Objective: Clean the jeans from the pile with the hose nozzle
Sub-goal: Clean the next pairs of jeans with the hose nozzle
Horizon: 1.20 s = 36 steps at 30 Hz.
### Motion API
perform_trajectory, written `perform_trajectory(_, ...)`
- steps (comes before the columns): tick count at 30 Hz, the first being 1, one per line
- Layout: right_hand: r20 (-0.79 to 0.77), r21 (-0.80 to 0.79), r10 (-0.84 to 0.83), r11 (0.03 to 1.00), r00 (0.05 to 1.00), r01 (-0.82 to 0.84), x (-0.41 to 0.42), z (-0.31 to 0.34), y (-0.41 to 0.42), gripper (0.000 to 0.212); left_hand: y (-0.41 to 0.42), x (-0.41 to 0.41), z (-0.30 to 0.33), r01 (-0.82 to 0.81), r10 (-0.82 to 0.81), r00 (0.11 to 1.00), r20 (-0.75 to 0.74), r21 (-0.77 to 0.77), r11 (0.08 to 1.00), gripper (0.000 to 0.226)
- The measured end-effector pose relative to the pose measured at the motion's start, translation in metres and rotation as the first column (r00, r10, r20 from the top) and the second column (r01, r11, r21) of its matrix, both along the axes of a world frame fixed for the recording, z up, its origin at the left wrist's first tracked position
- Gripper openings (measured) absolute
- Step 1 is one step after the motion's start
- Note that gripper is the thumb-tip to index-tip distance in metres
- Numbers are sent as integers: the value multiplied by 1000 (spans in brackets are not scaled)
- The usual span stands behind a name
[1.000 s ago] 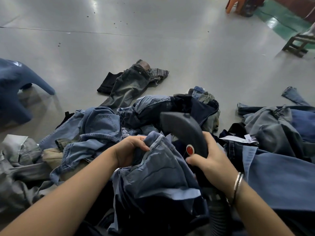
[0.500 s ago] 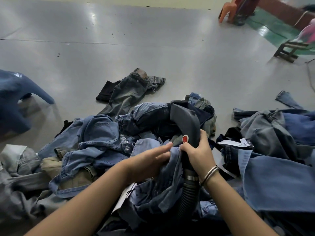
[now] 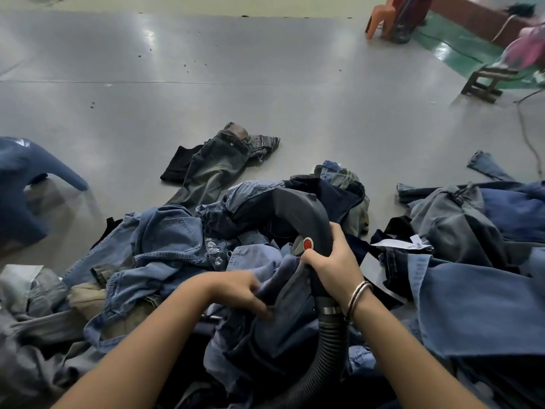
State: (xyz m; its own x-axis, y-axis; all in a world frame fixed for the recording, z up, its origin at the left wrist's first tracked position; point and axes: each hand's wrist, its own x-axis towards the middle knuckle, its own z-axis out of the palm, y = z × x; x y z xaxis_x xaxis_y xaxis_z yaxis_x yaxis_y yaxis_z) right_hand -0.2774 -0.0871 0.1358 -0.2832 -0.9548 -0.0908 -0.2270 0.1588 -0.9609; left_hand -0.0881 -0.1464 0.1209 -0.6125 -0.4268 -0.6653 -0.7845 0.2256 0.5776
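A pile of jeans (image 3: pixel 165 240) in several blues covers the floor in front of me. My right hand (image 3: pixel 333 261) grips the handle of a dark grey hose nozzle (image 3: pixel 300 208) with a red button; its ribbed hose (image 3: pixel 327 346) runs down toward me. The nozzle head points down into the pile. My left hand (image 3: pixel 239 293) grips a fold of the blue jeans (image 3: pixel 283 314) lying just in front of me, beside the nozzle handle. Two bangles sit on my right wrist.
A single grey-green pair of jeans (image 3: pixel 218 163) lies apart on the grey floor beyond the pile. A blue plastic stool (image 3: pixel 20 184) stands at the left. More jeans (image 3: pixel 477 225) are heaped at the right. An orange chair (image 3: pixel 380 16) and a low wooden stool (image 3: pixel 486 81) stand far right.
My left hand has slid down and toward me along the blue jeans and now grips a fold. The nozzle has tipped forward, head down into the pile, still in my right hand.
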Motion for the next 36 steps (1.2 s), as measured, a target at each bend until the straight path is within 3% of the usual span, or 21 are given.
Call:
perform_trajectory(3, -7, -31, -29, 999, 1000, 29, -5, 5, -3, 29, 0, 10, -4, 14, -5, 999, -51, 180, 983, 22)
perform_trajectory(6, -36, -16, -59, 998, 998, 58, -10, 7, -7, 32, 8, 9, 2, -110, 244, 938, -245, 459, 882, 12)
perform_trajectory(8, -48, 7, -56, 998, 997, 56, -10, 7, -7, 32, 10, 4, 3, -289, 522, 805, -282, 583, 759, 13)
perform_trajectory(10, -39, -4, -56, 998, 998, 56, -11, 9, -4, 32, 9, 6, 4, -466, 747, 612, -260, 644, 607, 19)
perform_trajectory(12, -22, -27, -49, 998, 999, 49, -13, 14, 0, 34, 6, 7, 10, -370, 908, 355, -221, 859, 354, 18)
perform_trajectory(13, -19, -39, -38, 999, 999, 37, -14, 18, 3, 35, 6, 9, 11, -278, 943, 241, -230, 914, 294, 20)
perform_trajectory(15, 19, -74, -15, 997, 1000, 16, -16, 28, 8, 37, 4, 13, 12, -155, 964, 67, -259, 951, 266, 21)
perform_trajectory(17, 71, -92, 1, 996, 997, 6, -19, 36, 14, 38, 1, 14, 20, -101, 953, -30, -302, 949, 298, 31)
perform_trajectory(20, 98, -117, 16, 993, 995, -5, -23, 45, 22, 38, -4, 9, 38, 29, 887, -132, -442, 893, 449, 42)
perform_trajectory(22, 109, -137, 6, 991, 994, 9, -27, 50, 25, 36, -8, 9, 41, -38, 847, -215, -487, 870, 491, 33)
perform_trajectory(24, 113, -139, -7, 990, 994, 23, -30, 51, 26, 35, -13, 8, 28, -180, 847, -176, -501, 863, 473, 31)
perform_trajectory(26, 100, -109, -14, 994, 995, 25, -32, 48, 27, 37, -16, 6, 9, -342, 924, 0, -383, 868, 360, 52)
perform_trajectory(27, 86, -86, -17, 996, 996, 24, -33, 47, 27, 38, -15, 4, 3, -381, 939, 114, -325, 859, 343, 61)
perform_trajectory(28, 70, -64, -12, 998, 998, 16, -35, 45, 27, 37, -15, 5, -4, -401, 946, 168, -279, 857, 324, 61)
perform_trajectory(29, 55, -43, -3, 999, 998, 5, -36, 44, 28, 37, -15, 5, -8, -427, 954, 168, -250, 853, 299, 52)
perform_trajectory(33, 17, 25, 30, 999, 999, -30, -37, 37, 26, 37, -28, 14, -20, -517, 981, -14, -194, 841, 159, 5)
perform_trajectory(36, 0, 23, 55, 998, 998, -55, -36, 34, 26, 38, -33, 18, -31, -608, 984, -24, -176, 784, 126, 25)
